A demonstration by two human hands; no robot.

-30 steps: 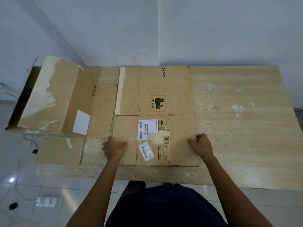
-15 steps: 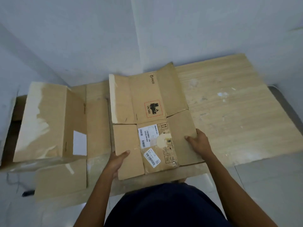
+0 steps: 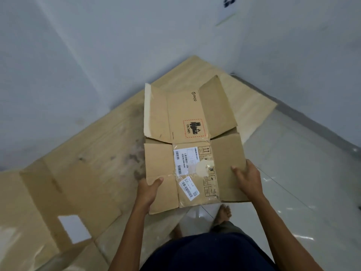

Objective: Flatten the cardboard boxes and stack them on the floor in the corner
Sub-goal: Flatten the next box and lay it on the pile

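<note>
1. You are holding the flat box (image 3: 192, 145) out in front of you with both hands, clear of the table (image 3: 97, 153).
2. Your left hand (image 3: 149, 189) is gripping the box's near left flap, thumb lying on top and the other fingers hidden under the cardboard.
3. Your right hand (image 3: 247, 178) is grasping the near right flap at its edge, thumb on the upper face and the fingers wrapping around the side.
4. The box is lying open and nearly level, its far right flap tilting upward and its far left flap showing a pale torn strip along the outer edge.
5. Its printed face is pointing up: a red-bordered hazard mark (image 3: 193, 128) is sitting on the far panel, and white labels (image 3: 185, 159) with barcodes are sitting on the near middle panel beside a round pale sticker.
6. The box's far half is hanging over the table, while its near right part is hanging over the tiled floor (image 3: 302, 173).
7. The table is running into the corner where two pale walls meet.
8. A second box (image 3: 48, 212), partly unfolded and blurred, is lying on the table to your lower left, well apart from the one you are holding; a white label is showing on it.
9. Your bare foot (image 3: 223, 213) is showing on the floor below the box's near edge.
</note>
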